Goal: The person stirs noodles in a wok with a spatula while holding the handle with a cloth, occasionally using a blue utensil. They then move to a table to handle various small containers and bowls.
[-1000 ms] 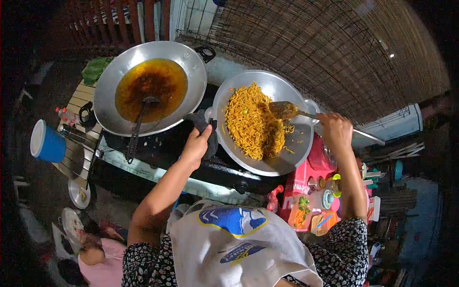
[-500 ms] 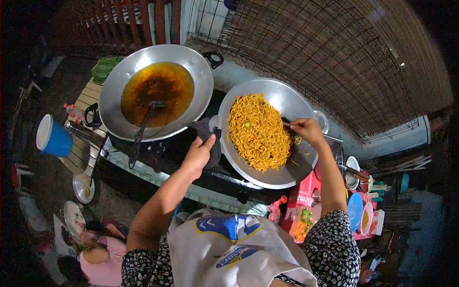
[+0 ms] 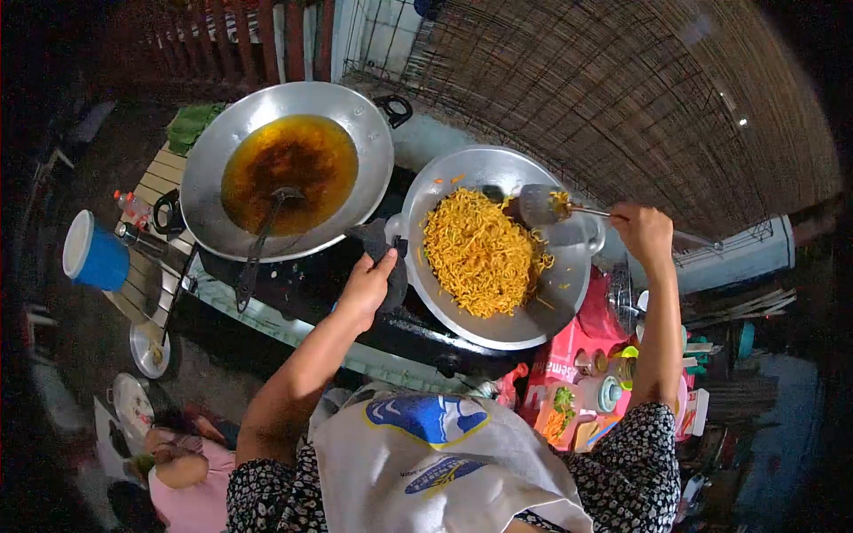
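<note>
My left hand (image 3: 366, 289) is closed on a dark grey cloth (image 3: 373, 236) at the left handle of a metal wok. That wok (image 3: 569, 275) holds a heap of yellow fried noodles (image 3: 475, 258) with small orange and green bits. In my right hand (image 3: 646, 233) is the handle of a metal spatula (image 3: 537, 205). Its flat blade, with some noodle bits on it, is above the wok's upper right side, beside the heap. My fingers are wrapped round the handle.
Left of the noodles, a larger wok (image 3: 200, 182) holds brown-yellow oil (image 3: 289, 169) and a dark long-handled utensil (image 3: 263, 247). A blue bucket (image 3: 104, 259) stands farther left. Chopped vegetables (image 3: 560, 413) and jars lie lower right. A person in pink (image 3: 191, 493) is lower left.
My right hand has moved up and right, lifting the spatula blade out of the noodles. The heap has shifted slightly. My left hand stays at the wok's handle.
</note>
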A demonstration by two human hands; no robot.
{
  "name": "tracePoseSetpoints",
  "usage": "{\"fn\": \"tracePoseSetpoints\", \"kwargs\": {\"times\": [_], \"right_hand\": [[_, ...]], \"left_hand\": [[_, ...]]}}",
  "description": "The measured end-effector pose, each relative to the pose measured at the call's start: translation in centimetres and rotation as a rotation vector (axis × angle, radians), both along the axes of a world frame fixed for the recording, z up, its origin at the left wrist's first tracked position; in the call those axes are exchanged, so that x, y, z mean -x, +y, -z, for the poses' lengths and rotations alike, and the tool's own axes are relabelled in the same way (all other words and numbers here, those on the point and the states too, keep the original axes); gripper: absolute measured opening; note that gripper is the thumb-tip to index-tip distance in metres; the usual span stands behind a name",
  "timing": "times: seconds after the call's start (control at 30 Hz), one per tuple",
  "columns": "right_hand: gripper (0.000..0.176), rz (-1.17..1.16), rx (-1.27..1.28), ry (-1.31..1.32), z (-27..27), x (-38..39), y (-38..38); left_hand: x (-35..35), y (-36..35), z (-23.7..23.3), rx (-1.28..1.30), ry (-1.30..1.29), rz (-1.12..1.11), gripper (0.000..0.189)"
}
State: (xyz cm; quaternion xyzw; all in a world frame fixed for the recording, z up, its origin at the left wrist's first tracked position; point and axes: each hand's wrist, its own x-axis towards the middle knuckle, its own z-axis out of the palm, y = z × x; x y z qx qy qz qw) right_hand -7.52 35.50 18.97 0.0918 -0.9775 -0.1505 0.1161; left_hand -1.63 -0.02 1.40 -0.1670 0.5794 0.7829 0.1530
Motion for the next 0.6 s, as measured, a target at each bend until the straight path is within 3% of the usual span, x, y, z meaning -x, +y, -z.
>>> {"fn": "tracePoseSetpoints", "kwargs": {"times": [0.07, 0.17, 0.23, 0.27, 0.3, 0.37, 0.47, 0.53, 0.6], "right_hand": [[0.018, 0.124, -0.129, -0.091, 1.1, 2.7, 1.0], [0.019, 0.06, -0.078, -0.191, 6.2, 7.2, 1.9], [0.018, -0.019, 0.102, -0.359, 11.0, 9.2, 0.1], [0.021, -0.259, 0.323, -0.398, 12.5, 9.0, -0.6], [0.019, -0.169, 0.51, -0.513, 14.0, 9.3, -1.3], [0.017, -0.174, 0.631, -0.585, 15.7, 9.9, 0.2], [0.017, -0.114, 0.798, -0.663, 12.7, 8.8, 1.5], [0.017, -0.149, 0.462, -0.457, 7.8, 6.5, 0.9], [0.018, -0.108, 0.443, -0.433, 5.0, 4.8, 1.0]], "left_hand": [[-0.1, 0.0, -0.4, -0.018, 0.002, -0.003, 0.037], [0.0, 0.1, 0.2, -0.032, 0.016, -0.004, 0.039], [-0.1, 0.2, 0.2, -0.028, 0.023, -0.006, 0.039], [-0.2, 0.2, -0.4, -0.044, 0.002, -0.006, 0.038], [-0.1, 0.2, -0.7, -0.062, -0.017, -0.005, 0.037], [0.0, 0.4, -0.8, -0.057, -0.012, -0.028, 0.034], [0.2, 0.3, 0.3, -0.081, 0.024, -0.053, 0.03], [0.1, 0.5, -0.2, -0.105, 0.057, -0.052, 0.03], [-0.3, 0.7, -2.7, 0.034, -0.099, -0.079, 0.032]]}}
